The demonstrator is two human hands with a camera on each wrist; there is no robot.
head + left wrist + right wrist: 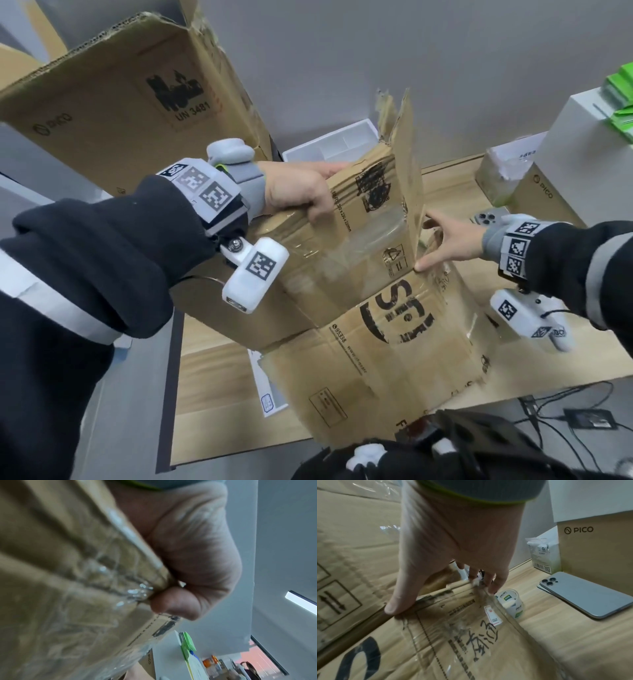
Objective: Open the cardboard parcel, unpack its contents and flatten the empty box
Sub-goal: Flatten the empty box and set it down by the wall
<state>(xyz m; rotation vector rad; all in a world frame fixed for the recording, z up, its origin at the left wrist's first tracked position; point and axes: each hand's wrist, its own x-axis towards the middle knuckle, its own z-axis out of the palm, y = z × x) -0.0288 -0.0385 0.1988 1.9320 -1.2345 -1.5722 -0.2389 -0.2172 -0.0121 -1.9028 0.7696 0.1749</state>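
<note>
L hand (301,192) clamps thumb + fingers on cardboard parcel (370,291) top edge; R hand (448,243) fingers spread apart, straight, thumb pressing flap crease, over bench (219,404) mid.

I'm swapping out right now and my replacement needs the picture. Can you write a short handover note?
Left hand grips the upper edge of the cardboard parcel.
Right hand is open, fingers spread against the parcel's raised flap and fold.
The parcel is open and partly collapsed on the wooden table.
Done: opened; whether all contents are out can't be told.
Left: press the parcel fully flat.
</note>
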